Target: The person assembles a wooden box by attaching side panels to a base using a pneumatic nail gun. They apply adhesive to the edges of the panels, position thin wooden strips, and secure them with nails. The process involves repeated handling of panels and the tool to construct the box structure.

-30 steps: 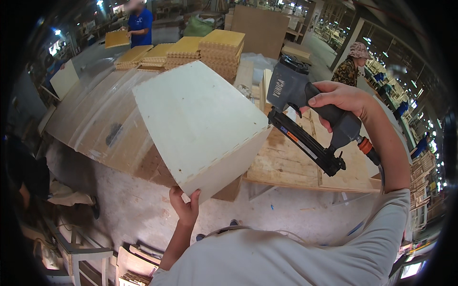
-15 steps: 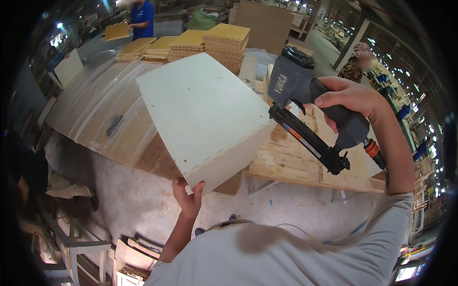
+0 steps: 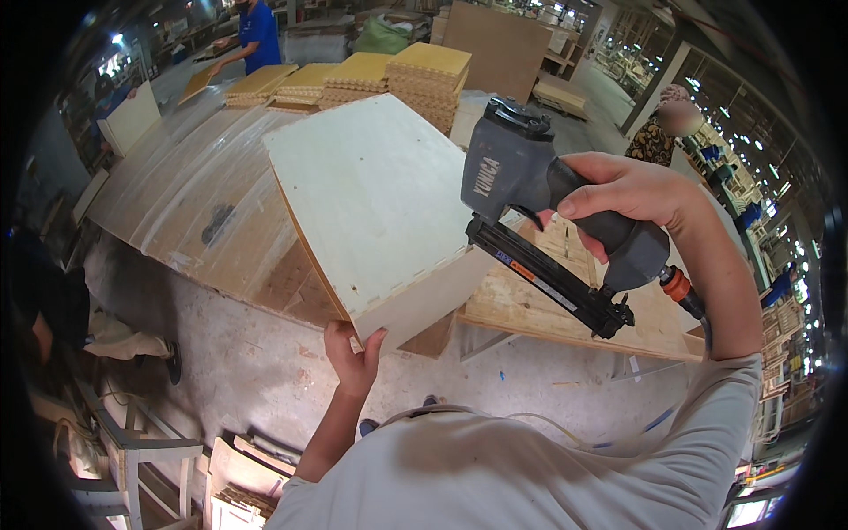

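My left hand (image 3: 355, 360) pinches this white wooden box (image 3: 375, 203) (stiff, lightish imo) by one corner, right hand (image 3: 640, 190) clutching the pneumatic stapler (image 3: 511, 163).

Middle's decently bright, the white box (image 3: 371, 194) and floor (image 3: 274, 367) read clear, but the lower left sinks into murk. A lamp (image 3: 117, 39) flares upper left, blown-out dots line the right. Streaky sheen on the desk (image 3: 168, 203), soft shadow across the shirt (image 3: 450, 452), fisheye bending everything toward black corners.
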`<control>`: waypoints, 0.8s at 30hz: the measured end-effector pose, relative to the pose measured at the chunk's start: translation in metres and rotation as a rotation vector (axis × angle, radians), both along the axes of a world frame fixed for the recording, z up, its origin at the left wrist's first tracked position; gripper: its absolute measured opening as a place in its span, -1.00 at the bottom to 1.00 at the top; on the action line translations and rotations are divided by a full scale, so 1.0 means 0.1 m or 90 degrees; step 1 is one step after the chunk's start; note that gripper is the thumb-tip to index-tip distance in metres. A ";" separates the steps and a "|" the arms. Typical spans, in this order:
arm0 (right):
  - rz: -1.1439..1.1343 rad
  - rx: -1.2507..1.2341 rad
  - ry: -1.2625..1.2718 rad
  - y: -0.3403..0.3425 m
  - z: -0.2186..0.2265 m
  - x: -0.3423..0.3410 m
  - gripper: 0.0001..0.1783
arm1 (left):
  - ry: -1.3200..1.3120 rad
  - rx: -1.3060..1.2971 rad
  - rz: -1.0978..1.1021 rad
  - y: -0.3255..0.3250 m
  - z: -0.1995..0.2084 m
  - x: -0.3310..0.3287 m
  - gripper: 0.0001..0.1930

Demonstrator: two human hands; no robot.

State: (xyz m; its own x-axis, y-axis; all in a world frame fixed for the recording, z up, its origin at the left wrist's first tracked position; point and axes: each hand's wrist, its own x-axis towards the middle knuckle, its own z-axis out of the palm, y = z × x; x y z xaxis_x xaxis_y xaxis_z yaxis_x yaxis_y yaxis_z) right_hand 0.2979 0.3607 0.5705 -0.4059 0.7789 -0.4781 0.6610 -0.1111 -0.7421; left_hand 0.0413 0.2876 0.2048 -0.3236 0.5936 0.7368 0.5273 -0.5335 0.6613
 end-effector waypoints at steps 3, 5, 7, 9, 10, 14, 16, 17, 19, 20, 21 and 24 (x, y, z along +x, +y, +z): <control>0.008 0.006 -0.013 0.00 -0.01 0.00 -0.62 | -0.009 -0.009 -0.011 -0.01 -0.01 0.00 -0.64; 0.012 0.018 -0.008 -0.05 0.03 -0.05 -0.63 | -0.010 -0.019 -0.013 -0.01 -0.01 -0.01 -0.64; 0.029 0.023 0.011 -0.08 0.04 -0.10 -0.62 | -0.014 -0.021 -0.017 0.00 -0.02 -0.01 -0.64; 0.036 0.022 0.024 -0.11 0.04 -0.16 -0.61 | -0.016 -0.022 -0.018 0.00 -0.03 -0.02 -0.63; 0.034 0.017 0.028 -0.12 0.04 -0.20 -0.61 | -0.017 -0.021 -0.017 0.00 -0.04 -0.02 -0.63; 0.072 0.002 0.030 -0.14 -0.02 -0.29 -0.60 | -0.002 -0.024 -0.008 -0.02 -0.10 -0.04 -0.62; 0.075 -0.005 0.031 -0.15 -0.06 -0.33 -0.61 | 0.007 -0.026 -0.005 -0.03 -0.11 -0.05 -0.62; 0.077 -0.009 0.032 -0.15 -0.07 -0.35 -0.61 | 0.012 -0.026 -0.004 -0.02 -0.11 -0.06 -0.62; 0.090 -0.014 0.015 -0.10 -0.07 -0.33 -0.62 | 0.019 -0.022 -0.007 -0.01 -0.07 -0.03 -0.62; 0.097 -0.016 0.006 -0.08 -0.07 -0.32 -0.62 | 0.023 -0.019 -0.008 0.00 -0.04 -0.01 -0.62; 0.095 -0.011 0.009 -0.09 -0.07 -0.33 -0.63 | 0.022 -0.018 -0.006 -0.01 -0.04 -0.02 -0.61; 0.109 0.007 0.020 -0.14 -0.01 -0.39 -0.64 | 0.025 -0.018 -0.002 -0.01 -0.04 -0.03 -0.61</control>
